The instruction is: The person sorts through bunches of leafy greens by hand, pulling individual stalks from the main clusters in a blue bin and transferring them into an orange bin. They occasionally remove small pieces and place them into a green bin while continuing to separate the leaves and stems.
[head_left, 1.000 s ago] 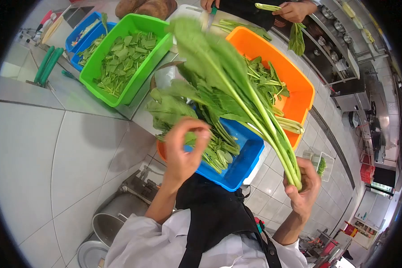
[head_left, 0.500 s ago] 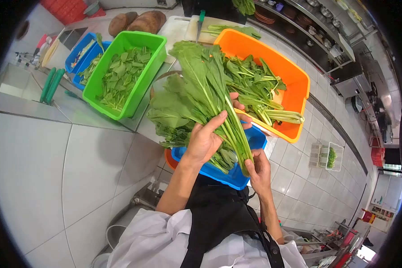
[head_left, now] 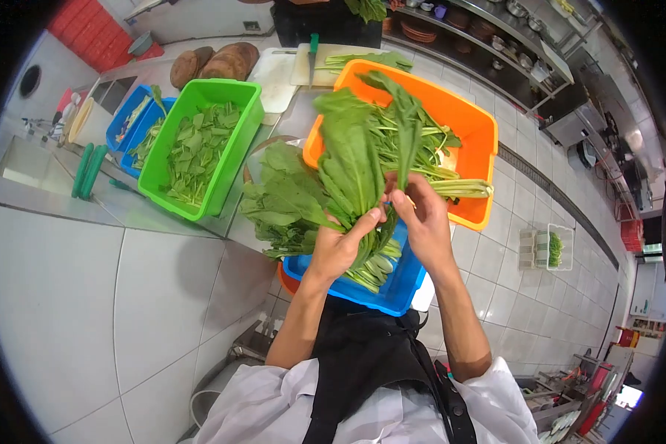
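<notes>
Your left hand (head_left: 334, 251) is holding the leafy bunch (head_left: 348, 166) above the blue tub (head_left: 401, 293), its grip closing around the lower leaves and stalks. Your right hand (head_left: 431, 231) is pinching the upright leaf (head_left: 407, 137) between thumb and fingers low down, though the bunch is partly hiding the fingertips. A speck of blue is showing there; you cannot tell whether it is a band or the tub behind. If your right hand is pulling harder than that soft leaf can bear, it is risking a tear or a bruise, and a tug sideways could be twisting stalks out of your left grip. Squeezing too tightly on the left could be crushing the leaves folding under your thumb, while too slack a hold could be letting some drop into the blue tub or over its near rim, by your apron (head_left: 362, 337). The upright leaf is leaning over the orange tub (head_left: 475, 129), so a wide swing could be snagging it on the rim or on the stalks lying inside. On your left, the leafy pile (head_left: 280, 201) is spreading close beside the bunch, so leaves could be tangling and dragging along together.
</notes>
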Motion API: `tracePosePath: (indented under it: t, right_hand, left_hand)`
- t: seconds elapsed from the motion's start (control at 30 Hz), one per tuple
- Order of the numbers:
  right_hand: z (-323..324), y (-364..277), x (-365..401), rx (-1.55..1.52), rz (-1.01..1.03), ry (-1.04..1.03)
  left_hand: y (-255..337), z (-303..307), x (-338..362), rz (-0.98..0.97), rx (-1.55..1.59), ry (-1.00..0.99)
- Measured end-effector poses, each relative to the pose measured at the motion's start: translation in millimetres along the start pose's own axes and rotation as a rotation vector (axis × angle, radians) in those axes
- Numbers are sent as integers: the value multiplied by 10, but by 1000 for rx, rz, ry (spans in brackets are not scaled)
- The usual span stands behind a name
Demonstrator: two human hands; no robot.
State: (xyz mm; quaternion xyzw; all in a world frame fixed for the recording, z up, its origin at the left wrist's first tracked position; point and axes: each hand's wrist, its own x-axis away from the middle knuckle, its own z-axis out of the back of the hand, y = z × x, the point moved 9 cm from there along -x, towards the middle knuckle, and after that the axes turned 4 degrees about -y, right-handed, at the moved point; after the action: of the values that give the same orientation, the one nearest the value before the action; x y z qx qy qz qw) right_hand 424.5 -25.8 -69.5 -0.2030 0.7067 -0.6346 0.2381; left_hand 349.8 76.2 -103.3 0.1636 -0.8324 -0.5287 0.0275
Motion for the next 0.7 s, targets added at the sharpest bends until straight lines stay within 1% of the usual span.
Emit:
tracePosePath:
  t: [0.03,0.07,0.1,0.13,0.17,0.2,0.27,0.3,0.33,0.4,0.43,0.47,0.53,0.57,0.6,0.67,0.7]
  right_hand:
    - [-9,55,-15,-107,-94,-62]
    - [7,26,-45,-106,-89,-59]
    - [40,-9,-72,-39,-76,-34]
    - [58,-63,-93,28,-63,-8]
    - [37,-126,-93,25,-59,8]
    - [24,-177,-113,26,-56,11]
    - [81,-374,-160,-58,84,74]
    - [125,-443,-183,-82,126,98]
    - [168,-501,-223,-79,132,103]
    - [264,-602,-341,65,114,112]
    - [290,-679,-402,14,194,134]
    - [308,-752,-424,18,203,140]
    - [348,-821,-476,-103,70,157]
    - [401,-767,-500,-197,-30,195]
    - [433,-789,-524,-195,-25,197]
    - [375,-750,-576,-301,-100,81]
    - [369,-789,-608,-307,-75,36]
  left_hand:
    - [42,-53,9,16,-13,16]
    - [84,-99,-11,26,-26,33]
    - [114,-150,-38,24,-26,29]
    - [179,-152,-61,-26,-33,75]
    - [231,-135,-72,-74,-40,121]
    - [222,-122,-102,-75,-39,117]
    - [85,-76,-173,14,20,81]
    - [35,-58,-196,35,-18,83]
    - [31,-66,-206,33,-17,75]
    - [-9,-108,-198,74,2,51]
    - [-3,-138,-180,106,22,70]
    - [-25,-151,-168,101,23,60]
    - [42,-160,-178,-21,-95,49]
    - [128,-189,-181,-108,-237,34]
    - [138,-215,-184,-111,-235,30]
    - [77,-258,-177,-44,-235,34]
    - [86,-258,-181,-52,-227,50]
